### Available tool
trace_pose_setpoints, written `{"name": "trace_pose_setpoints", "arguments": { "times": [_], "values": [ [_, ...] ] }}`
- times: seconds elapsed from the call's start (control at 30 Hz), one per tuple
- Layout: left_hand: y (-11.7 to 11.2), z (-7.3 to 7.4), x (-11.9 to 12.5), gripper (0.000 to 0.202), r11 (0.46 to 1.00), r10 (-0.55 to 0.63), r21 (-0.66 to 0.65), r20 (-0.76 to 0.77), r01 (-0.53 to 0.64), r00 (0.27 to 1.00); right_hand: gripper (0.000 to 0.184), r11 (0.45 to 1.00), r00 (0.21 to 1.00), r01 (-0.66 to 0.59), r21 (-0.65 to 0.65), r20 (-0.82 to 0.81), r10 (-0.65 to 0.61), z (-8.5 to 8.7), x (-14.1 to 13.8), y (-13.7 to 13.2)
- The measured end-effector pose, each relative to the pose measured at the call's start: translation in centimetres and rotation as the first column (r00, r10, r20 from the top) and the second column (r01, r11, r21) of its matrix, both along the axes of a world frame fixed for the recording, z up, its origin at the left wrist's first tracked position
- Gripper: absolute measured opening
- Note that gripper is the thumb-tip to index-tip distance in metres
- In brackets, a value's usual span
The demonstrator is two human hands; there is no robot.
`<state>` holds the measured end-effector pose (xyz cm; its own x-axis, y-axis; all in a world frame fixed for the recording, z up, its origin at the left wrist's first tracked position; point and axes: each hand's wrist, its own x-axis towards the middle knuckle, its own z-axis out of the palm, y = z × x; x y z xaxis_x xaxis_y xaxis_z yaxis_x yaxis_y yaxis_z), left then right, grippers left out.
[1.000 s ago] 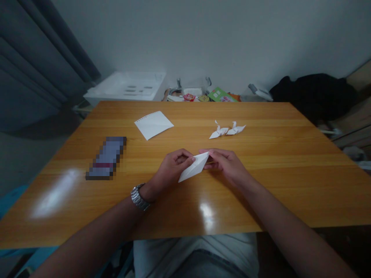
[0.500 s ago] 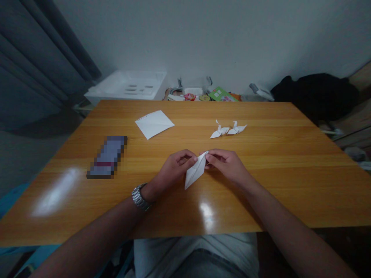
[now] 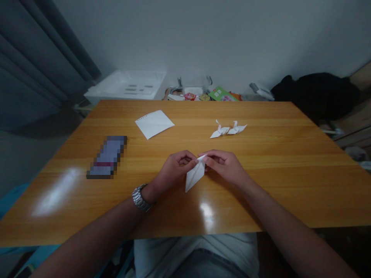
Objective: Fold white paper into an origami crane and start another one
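Observation:
A folded white paper (image 3: 194, 178), kite-shaped with a long lower point, is held between both hands over the front middle of the table. My left hand (image 3: 180, 165) pinches its upper left edge with thumb and fingers. At the upper right corner, my right hand (image 3: 222, 164) grips the paper, its thumb on the near face and the fingers curled behind. Part of the paper's top is covered by the fingertips. Beyond my right hand stand two folded paper cranes (image 3: 228, 130), side by side. A silver watch (image 3: 140, 197) circles my left wrist.
On the wooden table (image 3: 278, 170) lie a white paper sheet (image 3: 154, 124) with a perforated edge and a blurred-out phone-like slab (image 3: 107, 157) at left. Behind the table are a white foam tray (image 3: 127, 87), small packets, a green booklet (image 3: 222, 94) and a black heap (image 3: 315, 92).
The folded paper has tipped slightly and its top corner sits a bit lower. My right thumb has shifted left along its upper edge. Everything else stays in place.

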<state>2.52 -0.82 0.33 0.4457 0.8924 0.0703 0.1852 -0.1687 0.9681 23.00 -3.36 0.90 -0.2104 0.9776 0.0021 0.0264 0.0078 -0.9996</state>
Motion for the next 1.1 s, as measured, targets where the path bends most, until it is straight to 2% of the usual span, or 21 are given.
{"name": "trace_pose_setpoints", "arguments": {
  "times": [0.3,0.53,0.73,0.93,1.1],
  "values": [
    [-0.18,0.18,0.03,0.024,1.000,0.000,0.029,-0.039,0.001,0.999,0.032,0.999,0.999,0.029,0.032,0.031,-0.030,-0.07,0.03,0.13],
    [-0.11,0.01,-0.01,0.023,1.000,-0.007,0.024,-0.020,0.007,1.000,0.031,0.999,0.999,0.033,-0.016,-0.013,-0.033,0.27,-0.19,0.12],
    [-0.29,0.24,0.18,0.023,1.000,-0.004,-0.006,-0.015,0.004,1.000,0.030,1.000,1.000,0.012,0.016,0.024,-0.013,-0.34,-0.24,0.10],
    [-0.30,0.23,0.22,0.019,1.000,-0.011,0.028,-0.016,0.012,1.000,0.029,0.996,0.997,0.068,-0.048,-0.039,-0.070,-0.56,-0.41,0.11],
    [-0.23,0.07,0.19,0.018,0.999,-0.022,0.026,0.002,0.022,1.000,0.030,0.998,0.999,0.039,-0.039,0.011,-0.038,-0.43,-0.16,0.14]
  ]
}}
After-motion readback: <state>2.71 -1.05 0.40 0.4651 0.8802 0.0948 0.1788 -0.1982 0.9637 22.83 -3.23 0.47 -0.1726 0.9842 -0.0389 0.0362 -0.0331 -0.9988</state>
